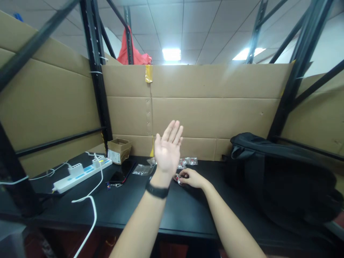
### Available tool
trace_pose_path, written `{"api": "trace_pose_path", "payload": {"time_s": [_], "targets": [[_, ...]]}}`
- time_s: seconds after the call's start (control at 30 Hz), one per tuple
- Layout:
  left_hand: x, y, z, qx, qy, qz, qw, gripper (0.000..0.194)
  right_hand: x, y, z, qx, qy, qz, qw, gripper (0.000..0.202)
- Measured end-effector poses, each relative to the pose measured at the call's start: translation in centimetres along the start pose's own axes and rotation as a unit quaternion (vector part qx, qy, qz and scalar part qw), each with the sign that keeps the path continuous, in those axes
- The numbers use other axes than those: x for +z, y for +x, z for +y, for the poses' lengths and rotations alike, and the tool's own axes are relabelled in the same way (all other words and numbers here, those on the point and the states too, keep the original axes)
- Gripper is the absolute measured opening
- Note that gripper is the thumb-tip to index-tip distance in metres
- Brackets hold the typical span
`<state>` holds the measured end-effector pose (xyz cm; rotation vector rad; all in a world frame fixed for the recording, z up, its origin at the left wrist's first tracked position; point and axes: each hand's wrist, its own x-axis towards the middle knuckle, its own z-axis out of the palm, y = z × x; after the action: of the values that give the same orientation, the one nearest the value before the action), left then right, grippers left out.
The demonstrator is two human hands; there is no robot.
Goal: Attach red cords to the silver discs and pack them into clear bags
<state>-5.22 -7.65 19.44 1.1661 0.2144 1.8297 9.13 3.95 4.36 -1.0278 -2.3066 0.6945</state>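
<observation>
My left hand (168, 154) is raised above the desk, palm towards me, fingers stretched out and nothing in it. A black band (157, 190) circles that wrist. Low over the black desk, my right hand (192, 178) has thumb and fingers closed on a small round shiny object (179, 182). Another small round piece (176, 177) with some red on it lies right beside it, partly behind my left wrist. Behind the hands, small clear packets (191, 161) with reddish round items lie along the cardboard wall. A clear plastic bag (142, 170) rests left of my left wrist.
A black backpack (279, 179) fills the desk's right side. To the left are a white power strip (83, 175) with a loose white cable (94, 211), a dark phone-like slab (122, 173) with a keychain (116, 185), and a small open cardboard box (119, 149). Metal posts and cardboard enclose the desk.
</observation>
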Motion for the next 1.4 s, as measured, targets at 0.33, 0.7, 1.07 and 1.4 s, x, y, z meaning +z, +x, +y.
{"api": "trace_pose_path", "payload": {"time_s": [0.33,0.7,1.07,1.4], "targets": [[-16.1,6.5,-12.9,-0.216,0.034,0.226,0.949,0.055,0.2,0.2,1.2,0.015,0.042,0.02,0.999,0.032],[-16.0,1.9,-9.7,-0.202,0.339,-0.094,0.914,0.028,-0.7,-0.1,0.0,-0.027,0.055,-0.047,0.997,0.042],[-16.5,-0.8,-9.2,-0.063,0.623,-0.292,0.722,0.047,-1.7,-0.2,1.1,0.01,0.038,0.035,0.999,0.032],[-16.5,-0.2,-8.7,-0.023,0.605,-0.259,0.753,0.015,-1.6,0.2,2.6,0.038,-0.032,0.086,0.995,0.015]]}}
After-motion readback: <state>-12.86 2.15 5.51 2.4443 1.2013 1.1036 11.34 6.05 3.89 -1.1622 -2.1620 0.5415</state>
